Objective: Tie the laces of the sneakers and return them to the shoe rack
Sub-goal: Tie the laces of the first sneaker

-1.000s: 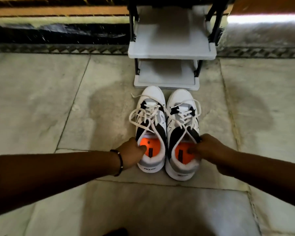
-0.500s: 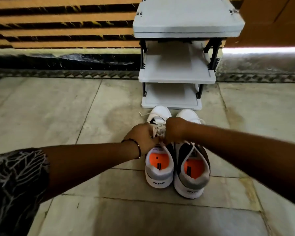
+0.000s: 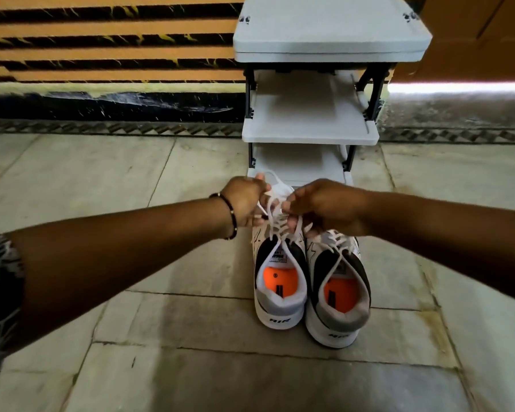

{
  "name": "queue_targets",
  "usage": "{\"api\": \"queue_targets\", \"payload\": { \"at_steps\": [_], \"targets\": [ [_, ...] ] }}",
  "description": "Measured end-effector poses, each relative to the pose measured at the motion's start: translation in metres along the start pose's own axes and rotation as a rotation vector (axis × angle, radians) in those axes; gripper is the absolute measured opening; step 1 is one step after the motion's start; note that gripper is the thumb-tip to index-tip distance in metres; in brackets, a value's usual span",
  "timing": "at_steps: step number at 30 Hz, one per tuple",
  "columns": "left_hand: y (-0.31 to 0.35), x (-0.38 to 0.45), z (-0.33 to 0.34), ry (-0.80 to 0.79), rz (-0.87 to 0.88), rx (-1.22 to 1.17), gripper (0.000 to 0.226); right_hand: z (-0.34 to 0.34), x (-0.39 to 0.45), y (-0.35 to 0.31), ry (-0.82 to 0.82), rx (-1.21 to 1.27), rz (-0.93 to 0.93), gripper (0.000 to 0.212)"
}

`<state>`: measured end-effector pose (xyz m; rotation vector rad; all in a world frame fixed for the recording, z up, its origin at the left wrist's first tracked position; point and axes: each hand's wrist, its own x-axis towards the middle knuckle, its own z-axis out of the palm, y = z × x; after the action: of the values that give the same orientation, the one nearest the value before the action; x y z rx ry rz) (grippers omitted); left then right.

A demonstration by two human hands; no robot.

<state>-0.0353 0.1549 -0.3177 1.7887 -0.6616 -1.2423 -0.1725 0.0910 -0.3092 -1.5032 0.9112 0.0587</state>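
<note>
Now | fingers [image 3: 289, 205] of both hands are pinching the white laces [image 3: 275, 217] of the left sneaker [image 3: 280, 292] | left hand [image 3: 244, 203] and right hand [image 3: 324, 206] are hovering close together above its tongue | right sneaker [image 3: 338, 295] is sitting just beside, touching | both are standing on the stone floor [image 3: 131, 337], toes toward the grey shoe rack [image 3: 309, 126].

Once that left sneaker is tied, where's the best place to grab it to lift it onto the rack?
Probably the heel collar of the left sneaker, from above and behind: its heel faces the person, the mouth gapes open for fingers to hook inside, and the right sneaker crowds one side.
</note>
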Motion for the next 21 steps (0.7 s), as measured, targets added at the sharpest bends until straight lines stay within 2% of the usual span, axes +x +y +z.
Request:
{"api": "queue_targets", "payload": {
  "at_steps": [3,7,9,11,14,16,17,18,19,21],
  "targets": [
    [0.019,0.005,-0.007,-0.023,0.055,-0.115,0.03,-0.018,-0.012,-0.028,0.02,0.022,-0.067,0.011],
    [0.041,0.012,-0.012,0.005,0.151,-0.143,0.033,-0.037,-0.015,-0.043,0.215,0.136,-0.137,0.021],
    [0.055,0.012,-0.01,0.037,0.221,-0.132,0.031,-0.039,-0.014,-0.038,0.299,0.102,-0.087,0.021],
    [0.065,0.009,-0.005,0.0,0.313,-0.132,0.03,-0.035,-0.012,-0.033,0.262,0.053,-0.014,0.02],
    [0.073,-0.004,0.005,-0.074,0.512,0.04,0.029,-0.021,-0.009,-0.031,0.11,-0.016,-0.042,0.021],
    [0.076,-0.011,0.01,-0.05,0.719,0.263,0.031,-0.011,-0.007,-0.034,0.092,0.003,-0.149,0.006],
    [0.077,-0.013,0.011,-0.038,0.789,0.356,0.034,-0.008,-0.007,-0.037,0.117,0.024,-0.209,0.01],
    [0.077,-0.013,0.01,-0.021,0.805,0.41,0.038,-0.007,-0.007,-0.039,0.153,0.05,-0.261,0.02],
    [0.078,-0.013,0.009,-0.009,0.748,0.407,0.042,-0.007,-0.006,-0.041,0.18,0.077,-0.303,0.026],
    [0.078,-0.01,0.003,-0.044,0.492,0.303,0.052,-0.013,-0.009,-0.045,0.205,0.097,-0.355,0.018]
  ]
}}
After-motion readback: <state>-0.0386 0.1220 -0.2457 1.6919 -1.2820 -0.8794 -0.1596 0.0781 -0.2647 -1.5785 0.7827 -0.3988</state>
